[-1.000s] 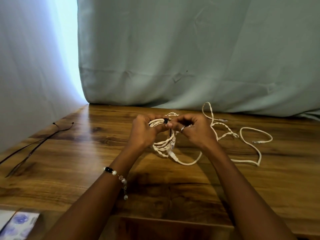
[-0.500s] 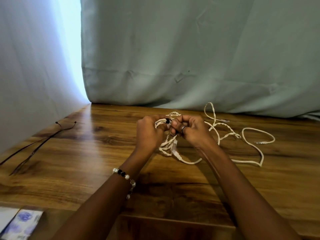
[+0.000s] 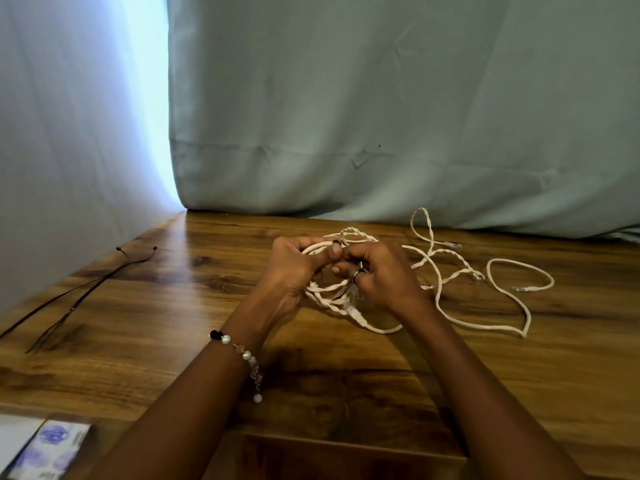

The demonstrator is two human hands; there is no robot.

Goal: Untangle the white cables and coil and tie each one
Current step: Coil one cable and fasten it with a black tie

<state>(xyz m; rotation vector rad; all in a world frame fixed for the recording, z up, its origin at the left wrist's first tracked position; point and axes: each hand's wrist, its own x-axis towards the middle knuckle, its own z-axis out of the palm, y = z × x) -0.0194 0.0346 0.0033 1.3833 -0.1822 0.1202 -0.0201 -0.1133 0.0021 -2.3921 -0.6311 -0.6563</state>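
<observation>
At the centre of the frame both hands work on a bundle of white cables (image 3: pixel 332 296) held just above the wooden tabletop (image 3: pixel 173 306). The left hand (image 3: pixel 294 268) has its fingers curled round several gathered loops, thumb pressed along the top of them. The right hand (image 3: pixel 377 275), a ring on one finger, is curled in close against it, fingertips pinching at the same spot, where something small and dark shows between the thumbs; whether that is a tie or a plug I cannot tell.

By my reading, the job is in its middle. One coil looks largely formed in the grip of the two hands, and they seem to be fastening or tightening it. It is not yet visibly tied off.

Much remains. To the right of centre, loose cable (image 3: pixel 502 299) sprawls over the tabletop in open loops, with twisted stretches where strands wind round each other and a connector end lying free at the far right. That part needs separating, coiling and tying.

At the left edge lie thin dark ties (image 3: pixel 86 289), well apart from the hands.
</observation>
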